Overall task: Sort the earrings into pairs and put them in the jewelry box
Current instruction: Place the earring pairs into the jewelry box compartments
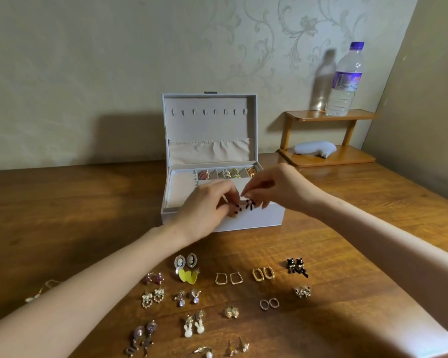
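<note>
A pale grey jewelry box [259,218] stands open on the wooden table, its lid upright. Its back compartments hold pink, gold and orange earrings [233,173]. My left hand [207,205] and my right hand [272,188] meet over the box's front edge, and each pinches one of a pair of dark dangling earrings [245,205]. Several paired earrings lie in rows near me: cameo studs [185,260], yellow hearts [188,275], gold hoops [263,274], black cats [296,266], white rabbits [194,328].
A small wooden two-tier shelf [329,158] stands at the back right, with a water bottle [345,81] on top and a pale grey object [314,148] below. A loose earring [40,291] lies beyond my left forearm. Walls close off the back and right.
</note>
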The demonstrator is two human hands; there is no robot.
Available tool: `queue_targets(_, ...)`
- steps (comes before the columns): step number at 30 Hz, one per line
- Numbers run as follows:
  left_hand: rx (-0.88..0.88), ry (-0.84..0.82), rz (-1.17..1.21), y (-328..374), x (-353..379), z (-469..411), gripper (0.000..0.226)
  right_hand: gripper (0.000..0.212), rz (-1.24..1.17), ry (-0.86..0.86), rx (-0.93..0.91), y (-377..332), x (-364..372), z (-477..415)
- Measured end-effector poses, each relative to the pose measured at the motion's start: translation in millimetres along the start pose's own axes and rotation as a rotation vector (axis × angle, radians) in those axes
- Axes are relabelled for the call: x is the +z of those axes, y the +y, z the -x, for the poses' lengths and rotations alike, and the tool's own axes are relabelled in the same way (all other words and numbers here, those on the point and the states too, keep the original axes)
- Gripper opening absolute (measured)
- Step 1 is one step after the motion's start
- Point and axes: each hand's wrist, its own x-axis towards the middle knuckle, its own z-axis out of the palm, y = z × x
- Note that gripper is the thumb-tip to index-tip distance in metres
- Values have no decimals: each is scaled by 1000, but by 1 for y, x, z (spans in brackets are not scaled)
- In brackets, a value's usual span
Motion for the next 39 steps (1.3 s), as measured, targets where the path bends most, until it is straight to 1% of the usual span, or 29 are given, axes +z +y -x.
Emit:
queue_targets(2, -27, 72, 33, -8, -9, -11, 10, 10, -90, 39, 44, -1, -1, -16)
queue_targets(5, -132, 173, 84, -26, -19, -32, 11, 14, -159, 57, 100, -3, -1, -44)
queue_targets(10, -236, 307, 13, -52, -23, -52, 11, 14, -192, 87, 196, 2, 11, -94)
queue_targets(13, -282, 334, -42, -65, -19, -51, 12, 14, -105, 88, 229, 10, 23, -119)
queue_targets(17, -294, 400, -69, -72, -15, -49, 14, 14, 122, 122, 213, 16, 33, -143)
queue_targets(22, -276, 379, -150, -77, -13, -46, 14, 18, 154, 110, 270, 13, 38, -154)
queue_targets(34, -343, 359, -108, -80, -12, -48, 14, 17, 349, 94, 297, 18, 47, -166)
queue_targets(39, -350, 352, -104, -79, -13, -47, 14, 21, 371, 60, 289, 19, 48, -169)
